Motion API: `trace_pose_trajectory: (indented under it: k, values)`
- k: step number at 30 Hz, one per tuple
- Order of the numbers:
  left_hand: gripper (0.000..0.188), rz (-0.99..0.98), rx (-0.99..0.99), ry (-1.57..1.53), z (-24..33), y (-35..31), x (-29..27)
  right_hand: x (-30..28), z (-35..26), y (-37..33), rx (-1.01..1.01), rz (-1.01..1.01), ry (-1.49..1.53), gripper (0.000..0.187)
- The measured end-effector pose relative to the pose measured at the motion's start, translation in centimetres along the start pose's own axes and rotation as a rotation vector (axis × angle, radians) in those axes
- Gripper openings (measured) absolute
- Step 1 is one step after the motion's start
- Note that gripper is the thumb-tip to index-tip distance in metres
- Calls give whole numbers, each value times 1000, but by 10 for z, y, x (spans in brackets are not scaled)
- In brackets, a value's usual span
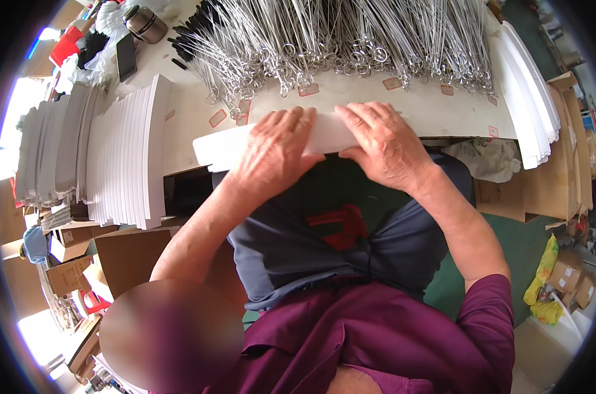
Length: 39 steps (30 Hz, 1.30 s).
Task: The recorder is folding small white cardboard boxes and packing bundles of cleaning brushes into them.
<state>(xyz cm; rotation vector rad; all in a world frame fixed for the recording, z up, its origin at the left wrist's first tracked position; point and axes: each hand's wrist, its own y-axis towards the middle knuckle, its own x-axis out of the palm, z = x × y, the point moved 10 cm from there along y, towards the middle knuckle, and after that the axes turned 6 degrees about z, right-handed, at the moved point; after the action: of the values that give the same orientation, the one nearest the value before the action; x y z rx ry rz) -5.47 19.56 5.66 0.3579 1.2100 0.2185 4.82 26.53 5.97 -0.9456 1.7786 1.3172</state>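
A long white folded card piece, perhaps a flat narrow box, lies across the table's near edge above my lap. My left hand is closed over its left-middle part, fingers on top and thumb stretched along the near side. Around its right end my right hand is closed in the same way, fingers on top and thumb on the near edge. The card's left end sticks out past my left hand. Just beyond the hands lies a big heap of thin metal wires with ring ends, some with black tips.
White long boxes stand in a row at left; more white strips are stacked at right. A steel flask and a dark phone sit at the back left. Cardboard boxes stand right of the table.
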Motion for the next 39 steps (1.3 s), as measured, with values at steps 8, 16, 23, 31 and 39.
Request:
trace_pose_trajectory:
  k: [8,16,23,31,39]
  values:
    - [67,-31,-106,154,-36,-11,0,14,27,5,3,14,-33,59]
    - [57,30,-106,133,-39,-11,10,22,33,-3,27,72,0,53]
    - [64,128,-70,148,-31,-19,16,25,26,-9,1,45,-78,60]
    - [81,132,-110,236,-29,-31,32,54,-13,7,-25,23,-140,65]
    - [87,39,-121,296,-36,-55,30,48,15,-20,66,35,-142,60]
